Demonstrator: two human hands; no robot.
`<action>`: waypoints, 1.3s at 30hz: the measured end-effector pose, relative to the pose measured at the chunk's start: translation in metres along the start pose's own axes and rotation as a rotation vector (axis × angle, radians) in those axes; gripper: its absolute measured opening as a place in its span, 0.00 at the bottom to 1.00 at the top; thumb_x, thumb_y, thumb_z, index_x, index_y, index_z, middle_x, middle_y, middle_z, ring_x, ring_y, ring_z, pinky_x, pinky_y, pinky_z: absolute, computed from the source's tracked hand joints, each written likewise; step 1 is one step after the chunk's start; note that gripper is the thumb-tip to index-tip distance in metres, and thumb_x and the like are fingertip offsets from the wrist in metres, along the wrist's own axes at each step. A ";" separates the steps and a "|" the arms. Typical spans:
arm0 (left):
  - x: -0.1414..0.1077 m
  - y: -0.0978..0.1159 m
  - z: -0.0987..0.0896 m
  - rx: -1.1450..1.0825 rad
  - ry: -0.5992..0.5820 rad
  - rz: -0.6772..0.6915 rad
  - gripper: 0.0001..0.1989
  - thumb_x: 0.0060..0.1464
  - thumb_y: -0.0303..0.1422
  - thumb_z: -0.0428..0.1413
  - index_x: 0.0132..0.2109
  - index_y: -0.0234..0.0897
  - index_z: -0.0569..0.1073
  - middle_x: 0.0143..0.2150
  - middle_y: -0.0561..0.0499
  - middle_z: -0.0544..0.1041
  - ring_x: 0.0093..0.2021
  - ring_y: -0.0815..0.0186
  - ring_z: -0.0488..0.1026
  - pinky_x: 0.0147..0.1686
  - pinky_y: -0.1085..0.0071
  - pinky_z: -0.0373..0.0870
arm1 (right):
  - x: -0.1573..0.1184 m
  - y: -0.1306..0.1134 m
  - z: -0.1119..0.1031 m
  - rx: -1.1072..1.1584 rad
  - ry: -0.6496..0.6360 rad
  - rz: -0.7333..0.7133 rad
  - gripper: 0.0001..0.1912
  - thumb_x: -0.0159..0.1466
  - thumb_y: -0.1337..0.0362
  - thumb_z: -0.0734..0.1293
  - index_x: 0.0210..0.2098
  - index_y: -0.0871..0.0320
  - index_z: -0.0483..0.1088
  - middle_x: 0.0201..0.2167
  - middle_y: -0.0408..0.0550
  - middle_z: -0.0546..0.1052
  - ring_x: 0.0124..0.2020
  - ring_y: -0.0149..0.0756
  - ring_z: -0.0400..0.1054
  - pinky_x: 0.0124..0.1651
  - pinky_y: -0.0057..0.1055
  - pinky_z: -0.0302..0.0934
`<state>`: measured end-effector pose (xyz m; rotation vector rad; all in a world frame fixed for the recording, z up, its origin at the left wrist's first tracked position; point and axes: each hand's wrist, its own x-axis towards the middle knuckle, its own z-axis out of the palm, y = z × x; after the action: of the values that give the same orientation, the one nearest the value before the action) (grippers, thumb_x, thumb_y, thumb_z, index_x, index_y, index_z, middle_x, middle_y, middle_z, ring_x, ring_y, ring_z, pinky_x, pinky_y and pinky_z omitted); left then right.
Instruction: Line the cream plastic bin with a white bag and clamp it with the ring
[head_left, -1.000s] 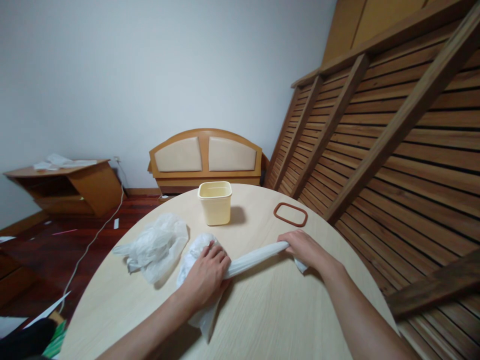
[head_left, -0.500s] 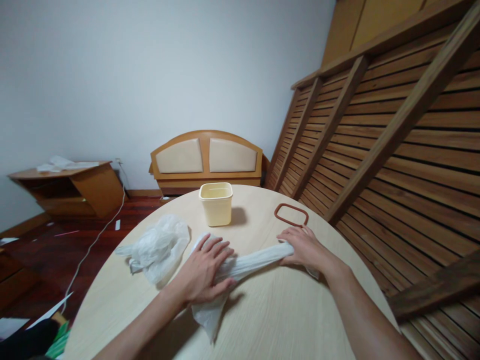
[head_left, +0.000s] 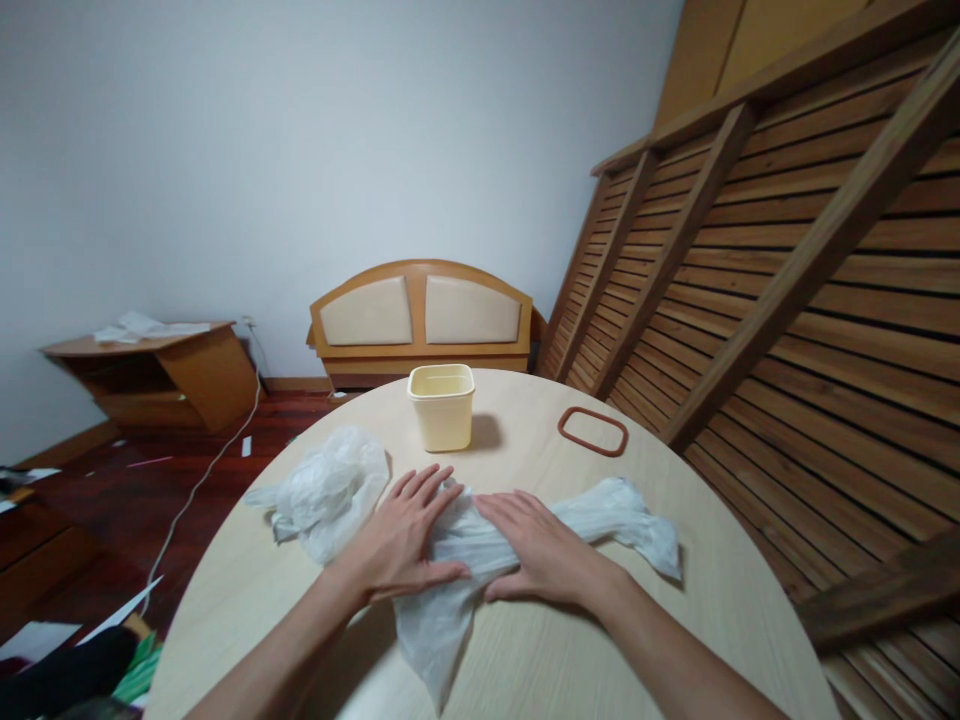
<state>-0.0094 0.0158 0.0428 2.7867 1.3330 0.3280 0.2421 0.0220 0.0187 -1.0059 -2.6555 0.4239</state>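
Observation:
A white plastic bag (head_left: pixel 469 530), gathered into a long strip, lies across the table in front of me. My left hand (head_left: pixel 409 535) rests on its left part, fingers stretched out and thumb apart. My right hand (head_left: pixel 532 545) lies on the bag's middle, fingers extended and thumb spread to the near side. The bag's right end fans out loosely beyond my right hand, and a pointed corner hangs toward me below my hands. Parts of the bag under both palms are hidden. A second, crumpled white plastic bag (head_left: pixel 330 495) sits just left of my left hand.
A pale yellow square bin (head_left: pixel 444 415) stands upright toward the far edge of the round table (head_left: pixel 600 640). Right of it lies a brown rounded rectangular ring (head_left: pixel 592 432). Wooden slatted panels (head_left: pixel 750 280) lean close along the table's right side.
My right hand has let go of the bag's right end and moved left onto its middle, next to my left hand. The left hand stays on the bag. The view has shifted slightly.

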 end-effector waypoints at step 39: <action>0.019 0.039 0.026 0.153 -0.023 -0.095 0.11 0.55 0.38 0.60 0.45 0.41 0.76 0.47 0.44 0.75 0.53 0.48 0.69 0.68 0.38 0.42 | -0.010 0.005 -0.034 -0.063 -0.064 0.135 0.17 0.61 0.74 0.63 0.46 0.53 0.73 0.43 0.46 0.81 0.42 0.39 0.74 0.42 0.29 0.58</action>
<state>0.0376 0.0075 0.0252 2.8245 1.5404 0.1973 0.2644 0.0248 0.0465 -1.2158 -2.6815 0.4088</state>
